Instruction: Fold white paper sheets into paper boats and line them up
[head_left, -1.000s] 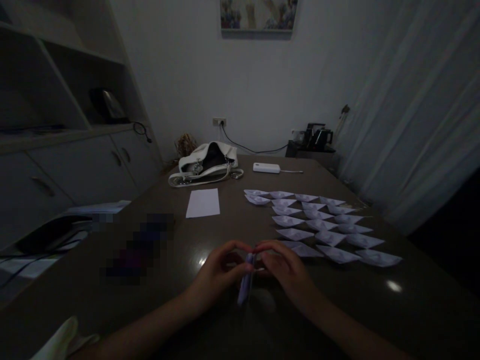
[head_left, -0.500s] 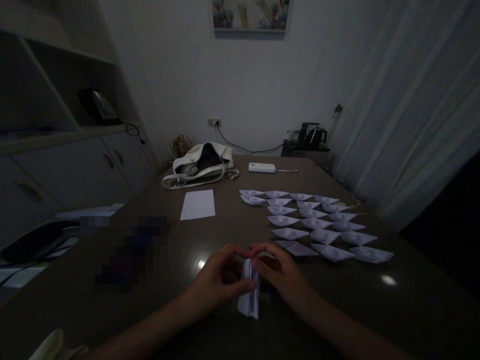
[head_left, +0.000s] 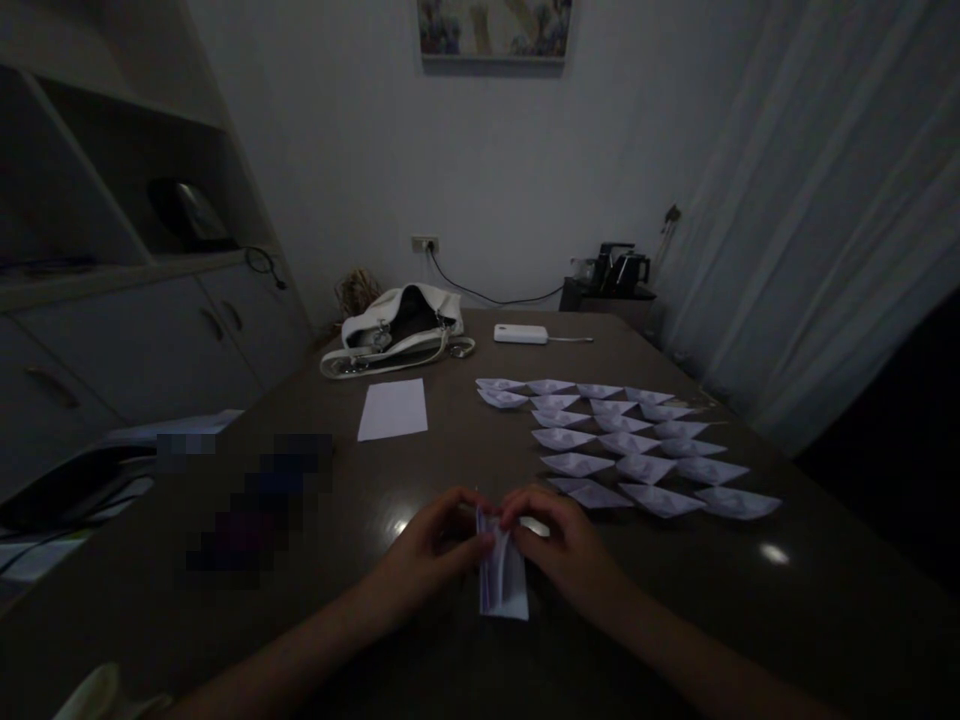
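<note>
My left hand [head_left: 435,545] and my right hand [head_left: 559,545] meet over the dark table [head_left: 337,520] near its front edge. Both pinch the top of a small folded white paper [head_left: 504,585] that hangs down between them, its lower part spread slightly open. To the right and beyond lie several finished paper boats [head_left: 622,450] in rows. A flat white sheet of paper [head_left: 393,409] lies further back, left of the boats.
A white handbag [head_left: 397,325] and a white power bank [head_left: 520,334] with a cable rest at the table's far end. Cabinets and shelves line the left wall. A kettle [head_left: 619,268] stands on a side table; curtains hang on the right.
The folded paper has turned from edge-on to showing more of its face and has opened at the bottom. My hands have stayed together, shifting slightly nearer.
</note>
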